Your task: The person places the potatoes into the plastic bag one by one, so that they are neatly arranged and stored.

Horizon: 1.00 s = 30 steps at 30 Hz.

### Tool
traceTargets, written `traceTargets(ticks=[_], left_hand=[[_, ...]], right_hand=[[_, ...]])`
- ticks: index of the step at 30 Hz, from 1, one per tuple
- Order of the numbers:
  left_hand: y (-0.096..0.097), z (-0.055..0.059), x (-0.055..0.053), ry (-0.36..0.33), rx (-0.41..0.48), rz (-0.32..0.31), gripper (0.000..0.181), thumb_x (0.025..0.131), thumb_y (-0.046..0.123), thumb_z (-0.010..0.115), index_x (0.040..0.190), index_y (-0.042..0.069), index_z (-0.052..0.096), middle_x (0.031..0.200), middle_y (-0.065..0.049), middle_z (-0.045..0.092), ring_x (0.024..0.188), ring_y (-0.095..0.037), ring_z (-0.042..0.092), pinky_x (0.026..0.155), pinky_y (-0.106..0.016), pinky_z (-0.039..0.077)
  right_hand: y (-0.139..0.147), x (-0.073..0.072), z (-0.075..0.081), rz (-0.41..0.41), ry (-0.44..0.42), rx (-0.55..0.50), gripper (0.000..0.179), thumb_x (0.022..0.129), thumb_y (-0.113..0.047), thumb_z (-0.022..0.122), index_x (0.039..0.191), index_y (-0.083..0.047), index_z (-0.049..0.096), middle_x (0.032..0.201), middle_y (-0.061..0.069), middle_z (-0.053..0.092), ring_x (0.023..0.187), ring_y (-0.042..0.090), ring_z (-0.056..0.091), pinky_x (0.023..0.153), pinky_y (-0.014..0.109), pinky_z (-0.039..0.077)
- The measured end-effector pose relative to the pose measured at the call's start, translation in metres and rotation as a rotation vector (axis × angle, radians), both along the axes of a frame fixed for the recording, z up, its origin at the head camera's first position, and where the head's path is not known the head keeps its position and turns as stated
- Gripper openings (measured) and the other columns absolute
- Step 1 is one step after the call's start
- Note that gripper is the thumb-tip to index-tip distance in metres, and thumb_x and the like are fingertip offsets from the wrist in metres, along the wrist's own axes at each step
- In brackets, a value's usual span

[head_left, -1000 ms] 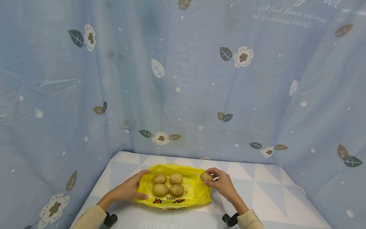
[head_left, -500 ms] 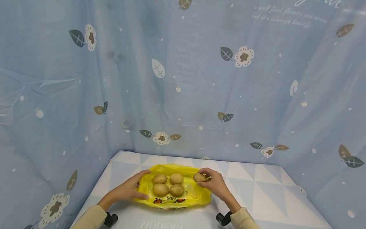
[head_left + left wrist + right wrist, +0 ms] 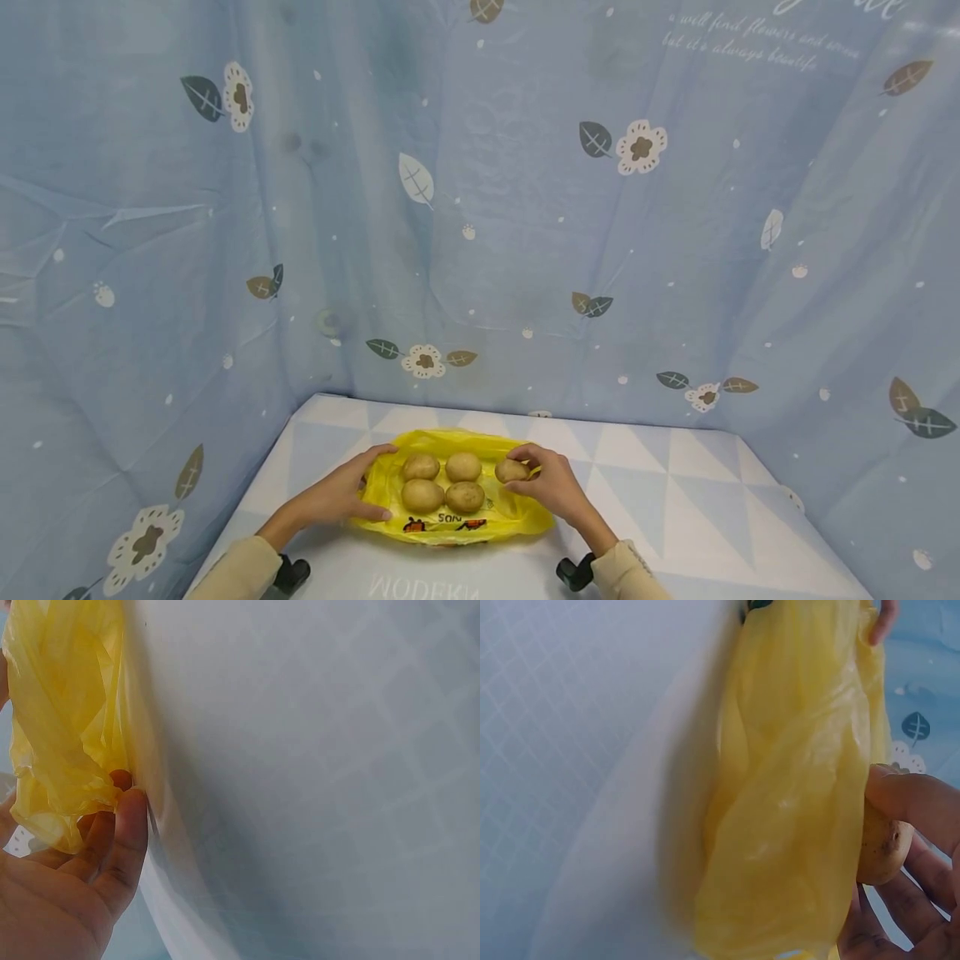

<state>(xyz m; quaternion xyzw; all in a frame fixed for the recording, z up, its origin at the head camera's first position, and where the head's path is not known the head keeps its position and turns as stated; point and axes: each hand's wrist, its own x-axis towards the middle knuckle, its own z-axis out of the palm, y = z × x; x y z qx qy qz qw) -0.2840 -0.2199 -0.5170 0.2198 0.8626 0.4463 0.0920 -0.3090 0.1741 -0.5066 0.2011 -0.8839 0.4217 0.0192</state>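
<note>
A yellow plastic bag lies spread on the table with its mouth facing up. Several potatoes sit in two rows inside it, toward the left. My right hand pinches another potato between thumb and fingers, over the right part of the bag. In the right wrist view that potato shows partly behind the bag's yellow side. At the bag's left end, my left hand holds the edge. Seen from the left wrist, its fingers curl against the crumpled yellow plastic.
The table carries a white and pale blue triangle pattern. A blue curtain with flowers and leaves hangs behind it and along both sides. Dark wrist-worn devices show near both sleeves.
My right hand has moved left with the potato, from the bag's right edge to beside the other potatoes. The left hand has stayed at the bag's left end.
</note>
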Motion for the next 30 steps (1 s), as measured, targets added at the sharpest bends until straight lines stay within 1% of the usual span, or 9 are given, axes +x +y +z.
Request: traceTargets(ticks=[3,6,10,16,20,26,30], left_hand=[[0.0,-0.001,-0.001,-0.005,0.0,0.002,0.1,0.08,0.03,0.091,0.158,0.009,0.033,0.161,-0.022,0.034,0.145,-0.044,0.033,0.11,-0.065,0.037],[0.0,0.0,-0.001,-0.007,0.001,0.006,0.1,0.079,0.03,0.091,0.158,0.01,0.033,0.161,-0.021,0.033,0.146,-0.044,0.032,0.112,-0.066,0.035],[0.0,0.001,0.0,0.0,-0.002,0.009,0.1,0.079,0.03,0.091,0.158,0.01,0.033,0.162,-0.022,0.033,0.147,-0.045,0.031,0.113,-0.066,0.033],[0.001,0.001,0.0,0.007,-0.004,0.004,0.099,0.08,0.03,0.091,0.158,0.009,0.033,0.161,-0.022,0.033,0.145,-0.044,0.033,0.111,-0.064,0.037],[0.001,0.001,0.001,0.008,-0.007,0.002,0.099,0.08,0.03,0.091,0.158,0.009,0.033,0.161,-0.021,0.034,0.145,-0.044,0.035,0.11,-0.063,0.039],[0.001,0.004,0.003,0.015,-0.01,-0.007,0.099,0.081,0.03,0.09,0.158,0.008,0.033,0.161,-0.023,0.034,0.143,-0.044,0.036,0.109,-0.062,0.041],[0.001,0.004,0.003,0.006,-0.011,-0.003,0.099,0.081,0.03,0.09,0.158,0.008,0.033,0.161,-0.023,0.034,0.143,-0.044,0.037,0.108,-0.061,0.041]], right_hand=[[-0.002,-0.002,-0.003,0.012,0.01,0.02,0.036,0.083,-0.024,0.089,0.114,-0.019,0.073,0.112,-0.004,0.071,0.097,0.02,0.062,0.08,0.034,0.055],[-0.006,-0.002,-0.005,0.019,0.017,0.035,0.035,0.082,-0.025,0.089,0.113,-0.02,0.073,0.11,-0.006,0.071,0.098,0.02,0.063,0.081,0.035,0.055],[-0.011,-0.002,-0.007,0.026,0.017,0.037,0.034,0.082,-0.021,0.089,0.112,-0.018,0.073,0.109,-0.006,0.071,0.097,0.02,0.063,0.081,0.034,0.055],[-0.015,-0.005,-0.013,0.04,0.027,0.057,0.034,0.082,-0.019,0.089,0.112,-0.018,0.073,0.109,-0.006,0.072,0.094,0.017,0.063,0.078,0.03,0.054],[-0.015,-0.005,-0.016,0.048,0.041,0.069,0.034,0.081,-0.018,0.089,0.112,-0.017,0.073,0.109,-0.004,0.073,0.093,0.016,0.063,0.078,0.03,0.054],[-0.016,-0.004,-0.019,0.055,0.037,0.068,0.035,0.08,-0.015,0.09,0.111,-0.014,0.073,0.109,-0.001,0.073,0.092,0.018,0.064,0.077,0.03,0.054],[-0.016,-0.004,-0.022,0.061,0.036,0.069,0.036,0.079,-0.014,0.09,0.111,-0.011,0.073,0.109,0.001,0.073,0.091,0.02,0.063,0.076,0.032,0.054]])
